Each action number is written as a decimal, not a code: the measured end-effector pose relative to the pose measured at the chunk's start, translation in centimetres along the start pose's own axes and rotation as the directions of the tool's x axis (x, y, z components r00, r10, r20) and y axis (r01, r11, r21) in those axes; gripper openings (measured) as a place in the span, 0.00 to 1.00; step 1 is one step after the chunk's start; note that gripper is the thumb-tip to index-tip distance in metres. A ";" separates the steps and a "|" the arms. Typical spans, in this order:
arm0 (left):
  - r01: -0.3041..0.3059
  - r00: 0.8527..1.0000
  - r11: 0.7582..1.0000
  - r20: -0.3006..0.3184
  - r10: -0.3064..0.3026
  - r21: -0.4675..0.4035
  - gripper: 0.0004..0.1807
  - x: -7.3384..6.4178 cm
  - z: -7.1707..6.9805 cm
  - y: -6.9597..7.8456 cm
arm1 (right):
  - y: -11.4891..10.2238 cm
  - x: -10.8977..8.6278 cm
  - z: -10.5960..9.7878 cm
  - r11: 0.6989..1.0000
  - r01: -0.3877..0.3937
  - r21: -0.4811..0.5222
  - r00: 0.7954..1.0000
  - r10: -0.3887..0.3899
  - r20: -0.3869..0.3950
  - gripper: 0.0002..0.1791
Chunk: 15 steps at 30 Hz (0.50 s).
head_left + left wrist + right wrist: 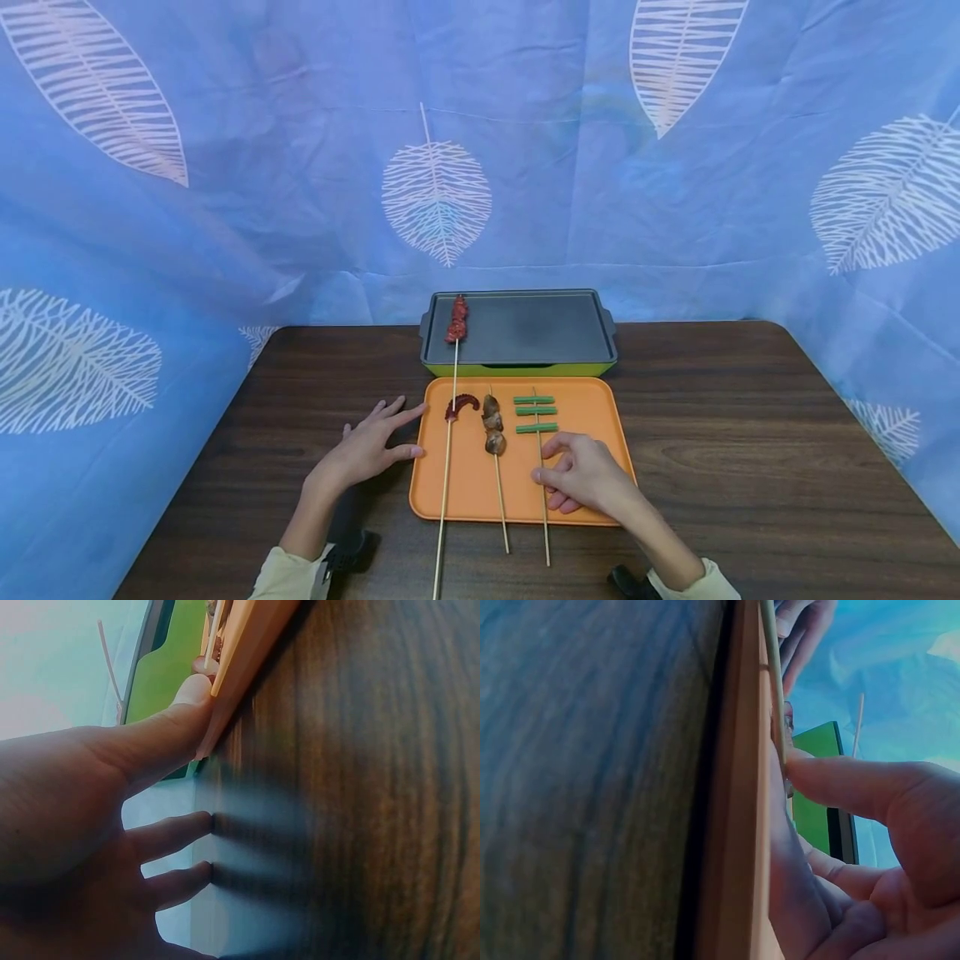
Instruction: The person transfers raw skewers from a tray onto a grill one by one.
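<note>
An orange tray (465, 500) lies on the table with three skewers across it. My right hand (581, 475) pinches the stick of the skewer of green bean-like pieces (536, 428) between thumb and index finger, the other fingers curled beneath. In the right wrist view the thumb (832, 776) meets the thin stick (778, 697). My left hand (367, 446) spreads its fingers at the tray's left rim, index finger and thumb touching it. Between the hands lie a dark red curled tentacle skewer (461, 402) and a brownish mushroom-like skewer (492, 425).
Behind the tray stands a grill with a dark flat plate (532, 325) and green base (525, 369). A red meat skewer (457, 321) lies on its left side, its stick reaching over the tray. Brown wooden table (750, 417) extends both sides; a blue leaf-patterned cloth (540, 208) hangs behind.
</note>
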<state>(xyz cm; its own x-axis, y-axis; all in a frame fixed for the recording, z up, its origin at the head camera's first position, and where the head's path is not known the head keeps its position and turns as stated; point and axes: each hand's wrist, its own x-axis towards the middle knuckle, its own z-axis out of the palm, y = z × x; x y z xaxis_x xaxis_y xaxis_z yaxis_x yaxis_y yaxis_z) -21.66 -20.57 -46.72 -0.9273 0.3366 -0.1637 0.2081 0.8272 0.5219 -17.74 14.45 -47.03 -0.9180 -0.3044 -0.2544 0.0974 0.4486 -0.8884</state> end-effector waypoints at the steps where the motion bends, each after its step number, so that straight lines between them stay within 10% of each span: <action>1: -0.002 1.000 1.000 -0.002 0.002 -0.003 0.39 0.0 0.0 0.0 | 0.0 0.1 0.0 1.000 -0.003 0.005 1.000 0.003 0.000 0.19; 15: 0.001 1.000 1.000 -0.004 -0.001 -0.008 0.38 -0.2 0.0 0.0 | 0.4 0.3 -0.5 0.951 -0.053 0.306 0.984 -0.003 0.179 0.22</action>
<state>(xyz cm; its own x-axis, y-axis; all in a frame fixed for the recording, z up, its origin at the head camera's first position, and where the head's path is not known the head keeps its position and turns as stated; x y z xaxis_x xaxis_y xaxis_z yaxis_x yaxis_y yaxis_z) -21.49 -20.58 -46.70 -0.9288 0.3337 -0.1613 0.2041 0.8238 0.5288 -18.20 14.97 -47.25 -0.8346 -0.4511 -0.3162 0.2588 0.1855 -0.9479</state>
